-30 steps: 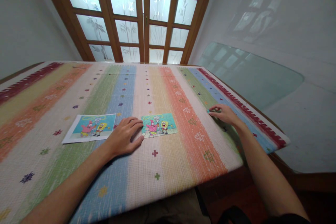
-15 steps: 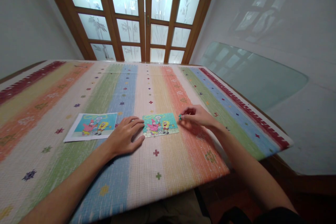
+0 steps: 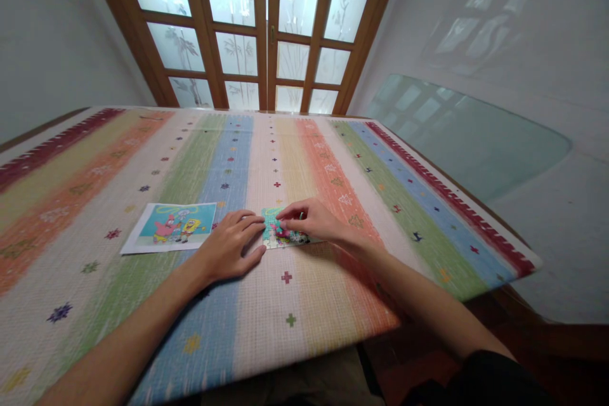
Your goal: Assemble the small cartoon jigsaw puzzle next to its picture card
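Your left hand (image 3: 228,247), fingers spread flat, steadies the small cartoon jigsaw puzzle (image 3: 280,238) near the striped tablecloth's (image 3: 143,304) front edge; your right hand (image 3: 309,221) pinches a piece onto it.

1. We judge this a room in a home.
2. We note tall wood-framed doors with frosted, bamboo-etched glass panes (image 3: 266,25), plain white plastered walls (image 3: 476,32), and a table under a striped, multicoloured woven cloth (image 3: 333,165).
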Demonstrator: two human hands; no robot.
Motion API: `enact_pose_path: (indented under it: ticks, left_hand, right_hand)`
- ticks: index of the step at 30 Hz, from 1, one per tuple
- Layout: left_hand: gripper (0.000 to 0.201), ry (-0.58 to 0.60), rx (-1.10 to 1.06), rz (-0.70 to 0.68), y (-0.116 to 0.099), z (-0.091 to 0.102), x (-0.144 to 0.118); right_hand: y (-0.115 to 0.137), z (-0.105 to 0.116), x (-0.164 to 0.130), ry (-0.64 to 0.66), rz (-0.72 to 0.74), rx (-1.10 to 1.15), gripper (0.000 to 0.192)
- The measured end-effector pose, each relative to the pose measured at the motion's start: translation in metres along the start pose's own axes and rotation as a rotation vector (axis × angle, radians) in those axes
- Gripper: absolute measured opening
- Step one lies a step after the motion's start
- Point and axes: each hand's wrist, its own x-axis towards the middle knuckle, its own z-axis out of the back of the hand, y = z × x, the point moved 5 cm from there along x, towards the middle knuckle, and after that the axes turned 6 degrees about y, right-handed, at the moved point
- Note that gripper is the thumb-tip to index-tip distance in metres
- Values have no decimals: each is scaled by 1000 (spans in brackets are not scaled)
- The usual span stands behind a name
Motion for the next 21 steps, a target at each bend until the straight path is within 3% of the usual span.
enact_pose_path:
  ticks: [9,21]
  left_hand:
    - [36,11,-29,10,1,0,0]
    - [33,2,-14,-18,-2,1,0]
  right_hand:
    - [-2,-23,6,4,2,-207,14]
    - [8,-23,3,-45,117,-553,12]
